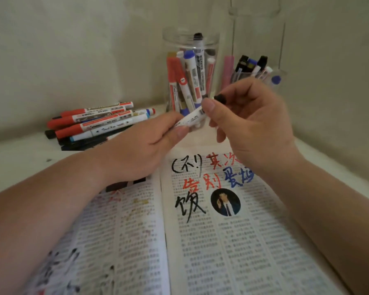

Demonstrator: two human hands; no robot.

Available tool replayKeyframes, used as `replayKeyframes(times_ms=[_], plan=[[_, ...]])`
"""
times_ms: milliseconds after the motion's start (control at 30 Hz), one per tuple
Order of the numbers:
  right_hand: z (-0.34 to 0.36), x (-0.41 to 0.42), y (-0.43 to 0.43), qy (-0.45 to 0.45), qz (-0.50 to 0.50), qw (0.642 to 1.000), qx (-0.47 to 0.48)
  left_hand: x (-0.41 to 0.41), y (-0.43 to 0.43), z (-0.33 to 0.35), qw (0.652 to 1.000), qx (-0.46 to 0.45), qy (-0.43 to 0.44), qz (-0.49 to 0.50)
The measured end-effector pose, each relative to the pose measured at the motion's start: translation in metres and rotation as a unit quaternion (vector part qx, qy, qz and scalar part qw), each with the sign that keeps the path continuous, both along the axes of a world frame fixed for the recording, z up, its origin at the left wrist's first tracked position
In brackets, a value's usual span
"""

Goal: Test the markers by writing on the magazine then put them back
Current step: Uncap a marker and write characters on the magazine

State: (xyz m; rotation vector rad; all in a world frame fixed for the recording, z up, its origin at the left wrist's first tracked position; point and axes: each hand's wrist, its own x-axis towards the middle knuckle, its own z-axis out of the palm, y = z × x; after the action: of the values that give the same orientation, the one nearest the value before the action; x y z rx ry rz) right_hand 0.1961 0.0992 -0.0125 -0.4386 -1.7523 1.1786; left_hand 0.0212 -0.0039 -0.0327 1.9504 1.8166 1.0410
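Observation:
An open magazine (200, 241) lies in front of me, its right page marked with black, red and blue characters. Above its top edge my left hand (141, 143) pinches the white barrel of a marker (191, 119). My right hand (249, 118) grips the same marker near its black cap (220, 98), thumb pressed on the barrel just below the cap. Whether the cap is seated on the barrel or apart from it I cannot tell.
A clear jar (190, 71) full of markers stands just behind my hands. A pile of loose red, blue and black markers (94, 122) lies at the back left. A smaller clear holder (254, 69) with more markers stands at the back right against the wall.

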Motion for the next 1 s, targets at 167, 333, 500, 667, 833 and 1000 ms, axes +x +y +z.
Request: replayKeyframes(times_ms=[167,333,500,667,833,1000], plan=[[-0.002,-0.001,-0.002,-0.027,0.067,0.997,-0.022,0.001,0.000,0.001,0.999,0.034,0.022,0.000],[-0.005,-0.001,-0.003,-0.076,0.115,0.990,-0.036,0.005,-0.004,0.005,0.997,0.001,-0.053,-0.062],[0.021,0.023,0.021,-0.091,0.133,0.981,-0.112,-0.005,-0.008,0.002,0.990,-0.065,-0.104,-0.071],[0.024,0.046,0.020,-0.225,0.267,0.927,-0.138,-0.004,-0.007,0.002,0.997,-0.061,-0.032,-0.042],[-0.009,0.047,0.004,-0.193,0.273,0.917,-0.216,0.003,-0.006,0.003,0.998,-0.036,-0.031,-0.043],[-0.004,0.049,0.000,-0.259,0.255,0.924,-0.118,0.002,-0.006,0.006,0.999,-0.009,0.033,-0.012]])
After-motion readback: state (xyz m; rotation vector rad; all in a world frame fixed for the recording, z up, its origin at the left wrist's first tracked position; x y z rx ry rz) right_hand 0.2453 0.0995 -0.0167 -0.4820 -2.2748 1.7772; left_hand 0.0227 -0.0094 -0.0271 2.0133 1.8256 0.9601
